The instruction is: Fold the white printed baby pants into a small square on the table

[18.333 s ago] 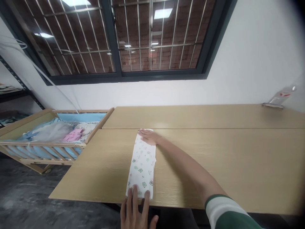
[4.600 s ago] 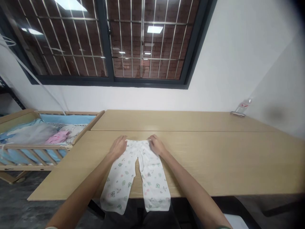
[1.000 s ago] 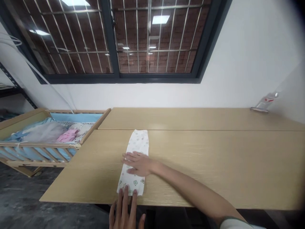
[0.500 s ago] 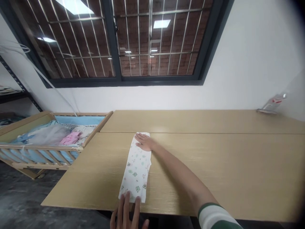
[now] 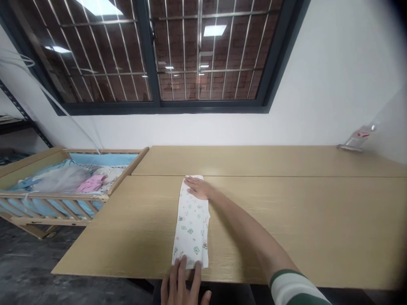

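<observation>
A white cloth piece (image 5: 191,228) with small green and brown prints, folded into a long narrow strip, lies flat on the light wood table (image 5: 270,220). It looks like a small garment, but I cannot tell which kind. My right hand (image 5: 197,188) rests flat on its far end, fingers stretched out to the left. At the near end, by the table's front edge, my left hand (image 5: 182,284) has its fingers spread, with the fingertips on the cloth. Neither hand grips anything.
To the left stands a wooden crib (image 5: 95,199) with blue lining, holding a pink cloth (image 5: 91,183) and other bedding. A clear plastic bottle (image 5: 358,137) lies tilted at the table's back right. Behind are a white wall and a barred window (image 5: 203,63).
The cloth has shifted right on the table, its near end swinging further so it lies straighter. Both hands have moved right with it, still laid on its two ends.
</observation>
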{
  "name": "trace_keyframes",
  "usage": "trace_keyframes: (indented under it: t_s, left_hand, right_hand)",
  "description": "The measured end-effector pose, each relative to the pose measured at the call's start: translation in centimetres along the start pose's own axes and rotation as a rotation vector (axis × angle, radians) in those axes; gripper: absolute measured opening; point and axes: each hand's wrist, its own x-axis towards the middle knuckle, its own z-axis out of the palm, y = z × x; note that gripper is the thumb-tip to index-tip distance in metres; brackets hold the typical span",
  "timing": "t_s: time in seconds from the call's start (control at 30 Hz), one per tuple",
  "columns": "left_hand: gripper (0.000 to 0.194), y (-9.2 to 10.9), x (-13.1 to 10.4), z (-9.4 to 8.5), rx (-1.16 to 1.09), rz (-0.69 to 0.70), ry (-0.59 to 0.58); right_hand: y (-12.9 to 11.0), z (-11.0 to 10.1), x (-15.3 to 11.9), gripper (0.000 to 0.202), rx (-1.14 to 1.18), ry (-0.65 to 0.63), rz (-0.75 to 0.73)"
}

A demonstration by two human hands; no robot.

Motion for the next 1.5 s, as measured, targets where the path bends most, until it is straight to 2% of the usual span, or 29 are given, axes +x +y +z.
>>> trace_keyframes:
  t_s: [0.13,0.23,0.33,0.4,0.47,0.53,0.6,0.7,0.73,0.8,0.87,0.93,1.03,1.13,1.23,1.33,1.5]
  left_hand:
    - [0.037,-0.5,1.3,-0.4,-0.056,-0.004,-0.053]
    - [0.030,-2.5,2.6,-0.4,-0.133,0.037,-0.096]
    - [0.026,-4.8,3.7,-0.6,-0.220,0.182,-0.098]
    - [0.024,-5.9,4.0,-0.8,-0.256,0.253,-0.075]
    - [0.023,-6.5,4.1,-1.0,-0.274,0.279,-0.055]
    - [0.025,-6.9,4.0,-1.2,-0.270,0.305,-0.049]
    - [0.030,-7.2,3.8,-1.3,-0.252,0.355,-0.044]
    - [0.028,-7.6,3.4,-1.1,-0.242,0.407,-0.032]
    - [0.026,-7.8,3.2,-1.1,-0.253,0.412,-0.038]
    - [0.028,-8.0,2.8,-1.1,-0.295,0.416,-0.068]
    - [0.034,-8.2,2.4,-1.2,-0.354,0.424,-0.099]
    - [0.040,-8.3,2.3,-1.4,-0.413,0.432,-0.107]
    - [0.038,-8.1,2.8,-2.3,-0.484,0.431,-0.101]
    - [0.024,-7.7,4.1,-3.5,-0.552,0.387,-0.039]
    - [0.017,-7.3,5.9,-4.4,-0.621,0.318,-0.033]
    - [0.016,-7.4,8.2,-4.3,-0.634,0.275,-0.064]
    - [0.020,-7.5,14.5,-2.8,-0.581,0.138,-0.089]
  right_hand:
    - [-1.4,-0.7,-2.4,0.054,-0.050,0.130,-0.020]
    - [-3.7,-1.3,-5.6,0.051,-0.032,0.234,0.051]
    - [-7.1,-2.1,-9.4,0.039,0.102,0.275,0.091]
    - [-9.9,-2.8,-11.8,0.031,0.288,0.188,0.090]
    - [-12.6,-3.5,-14.1,0.032,0.462,0.029,0.076]
    - [-14.9,-3.8,-16.2,0.035,0.493,-0.071,0.046]
    - [-16.5,-3.3,-18.3,0.039,0.407,-0.069,0.029]
    - [-17.7,-1.2,-21.0,0.061,0.247,-0.016,0.032]
    - [-18.0,-0.3,-21.7,0.062,0.197,-0.008,0.025]
    - [-18.3,1.3,-22.8,0.048,0.112,0.010,-0.006]
    - [-18.9,2.0,-23.5,0.040,0.071,0.040,-0.034]
    - [-19.6,1.6,-23.8,0.041,0.092,0.066,-0.039]
    - [-20.7,-0.9,-23.8,0.038,0.236,0.020,0.023]
    - [-21.1,-4.0,-23.6,0.033,0.423,-0.049,0.114]
    - [-20.8,-6.5,-23.2,0.028,0.527,-0.060,0.163]
    - [-19.8,-8.1,-22.0,0.028,0.536,-0.025,0.175]
    - [-16.3,-9.2,-18.5,0.037,0.481,0.176,0.195]
